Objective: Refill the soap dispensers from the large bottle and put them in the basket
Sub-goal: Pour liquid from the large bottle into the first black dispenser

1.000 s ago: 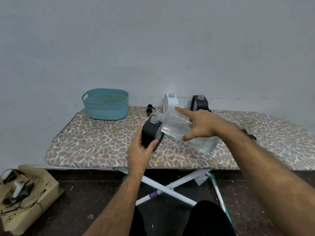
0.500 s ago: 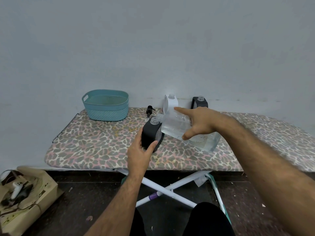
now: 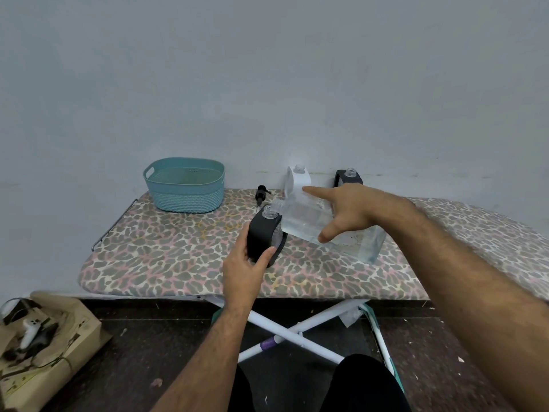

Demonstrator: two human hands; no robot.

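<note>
My left hand (image 3: 243, 267) grips a black soap dispenser (image 3: 263, 236) that stands upright on the ironing board, its clear neck uncapped. My right hand (image 3: 347, 212) holds the large clear bottle (image 3: 303, 220) tilted to the left, its mouth right at the dispenser's neck; the index finger points out straight along the bottle. A white dispenser (image 3: 298, 181) and a second black dispenser (image 3: 349, 177) stand at the back by the wall, both without pumps. A black pump head (image 3: 261, 194) lies behind the held dispenser. The teal basket (image 3: 184, 185) sits at the board's back left.
The leopard-print ironing board (image 3: 178, 251) runs against a grey wall, with white crossed legs (image 3: 291, 331) below it. A cardboard box (image 3: 44, 346) with a white controller and cables sits on the floor at the lower left. My dark-clad knees are at the bottom.
The large bottle stays tilted at the dispenser's neck and both hands keep their hold. The view has shifted slightly; nothing else moved.
</note>
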